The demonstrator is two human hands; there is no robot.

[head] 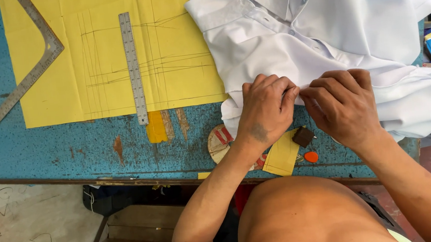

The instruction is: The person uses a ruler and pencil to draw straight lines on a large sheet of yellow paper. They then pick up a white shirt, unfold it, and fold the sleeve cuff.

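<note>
Both hands pinch a fold of the white shirt (pixel 322 26) at its lower edge. The left hand (pixel 265 110) and the right hand (pixel 341 104) almost touch, fingertips closed on the cloth between them. The shirt spreads away from the hands, up and to the right, on the blue desk (pixel 71 150). Left of it lies yellow paper (pixel 114 52) with a steel ruler (pixel 133 65).

Bare arms & torso, no sleeves; smudge on left hand (pixel 264 112).
</note>
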